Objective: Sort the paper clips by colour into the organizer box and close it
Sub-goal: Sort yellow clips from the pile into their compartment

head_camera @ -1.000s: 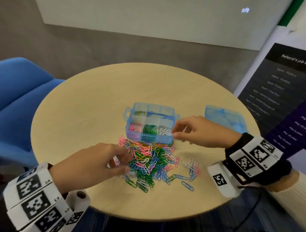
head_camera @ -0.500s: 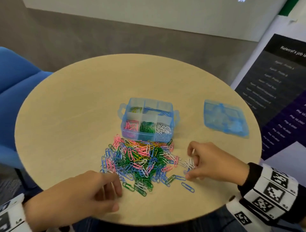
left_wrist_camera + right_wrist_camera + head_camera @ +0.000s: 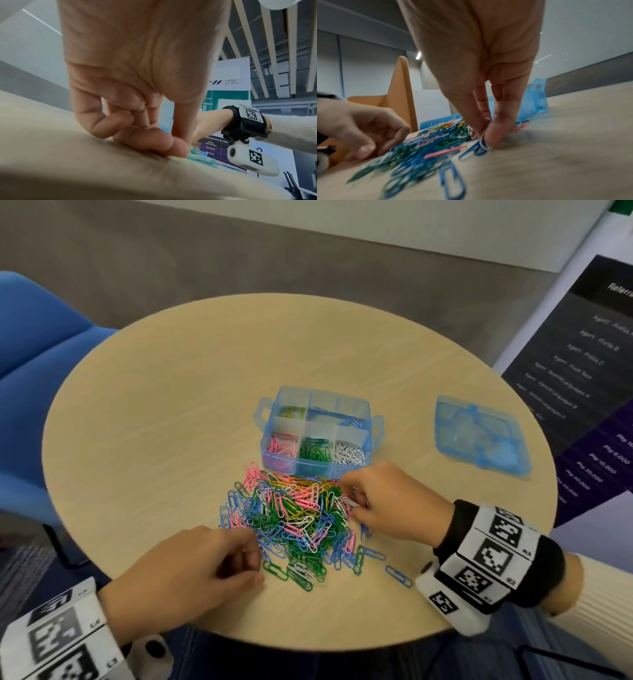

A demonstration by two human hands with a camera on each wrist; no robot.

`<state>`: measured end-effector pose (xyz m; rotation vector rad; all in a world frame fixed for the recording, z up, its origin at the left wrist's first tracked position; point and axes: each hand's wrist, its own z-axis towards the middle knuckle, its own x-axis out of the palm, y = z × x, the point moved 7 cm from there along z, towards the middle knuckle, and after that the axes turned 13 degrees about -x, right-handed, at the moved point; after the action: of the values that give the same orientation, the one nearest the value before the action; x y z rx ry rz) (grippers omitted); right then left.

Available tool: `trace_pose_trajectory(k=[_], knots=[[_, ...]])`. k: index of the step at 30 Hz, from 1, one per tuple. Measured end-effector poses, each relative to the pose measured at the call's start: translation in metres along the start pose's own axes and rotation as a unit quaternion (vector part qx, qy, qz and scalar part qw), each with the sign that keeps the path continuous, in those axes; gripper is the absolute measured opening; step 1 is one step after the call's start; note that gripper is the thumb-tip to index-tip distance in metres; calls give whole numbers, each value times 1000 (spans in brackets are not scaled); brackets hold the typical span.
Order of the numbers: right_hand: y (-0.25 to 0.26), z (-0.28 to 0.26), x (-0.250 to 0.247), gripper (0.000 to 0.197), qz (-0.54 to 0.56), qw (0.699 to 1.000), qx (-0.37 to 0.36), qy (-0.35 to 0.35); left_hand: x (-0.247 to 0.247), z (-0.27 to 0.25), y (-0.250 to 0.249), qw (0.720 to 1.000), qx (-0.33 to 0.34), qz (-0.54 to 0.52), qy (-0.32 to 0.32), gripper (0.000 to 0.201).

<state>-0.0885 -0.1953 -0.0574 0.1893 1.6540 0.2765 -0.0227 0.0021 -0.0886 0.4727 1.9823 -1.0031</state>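
Sorting under way, far from finished. Box [image 3: 317, 433] sits open mid-tabletop [image 3: 171, 405]; all places below are given relative to it.

Done so far, as visible: near row of compartments holds pink, green and white clips, each a modest layer. Far row shows a few yellow and some blue; the last far compartment is too unclear to call.

Left: large mixed pile [image 3: 291, 515] lies just in front of the box, touching or nearly touching its front wall. Pink, green, blue, white and yellow all tangled. A few blue strays [image 3: 399, 576] lie off the pile's right front edge. Lid [image 3: 483, 434] rests well right of the box, detached; closing not yet begun.

Right hand [image 3: 390, 505] is at the pile's right edge, in front of the box's right corner, fingertips [image 3: 494, 134] pinched narrow on what looks like a white clip [image 3: 483, 143].

Left hand [image 3: 191, 570] is at the pile's near-left edge, fingers curled, tips on the tabletop; whether it holds a clip, cannot tell.

Judgement: the bulk remains unsorted.
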Motion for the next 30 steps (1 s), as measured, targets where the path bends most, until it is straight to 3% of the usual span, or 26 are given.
trace_pose_trajectory(k=[6,11,15,17,20,22,24,26,30], knots=[[-12,0,-8,10,87,996,32,15,-2,3,-2,999,-5,14,31,12],[-12,-3,-13,15,277,959,56,-17,-2,3,-11,979,-8,-108,176,17],[1,-1,-28,8,387,918,39,-76,-19,14,-30,960,-43,-242,132,23],[7,3,-36,13,421,901,23,-103,-21,24,-37,898,-103,-407,131,31],[19,11,-47,14,442,884,-7,-148,-10,38,-51,717,-157,-649,201,55],[27,17,-52,9,428,886,-28,-178,0,44,-62,598,-150,-741,267,70],[33,23,-52,8,393,896,-45,-203,2,48,-71,500,-124,-806,293,76],[35,27,-49,8,357,908,-57,-212,0,52,-69,454,-113,-843,266,71],[35,32,-42,10,378,897,-53,-223,-6,56,-59,444,-111,-863,214,57]])
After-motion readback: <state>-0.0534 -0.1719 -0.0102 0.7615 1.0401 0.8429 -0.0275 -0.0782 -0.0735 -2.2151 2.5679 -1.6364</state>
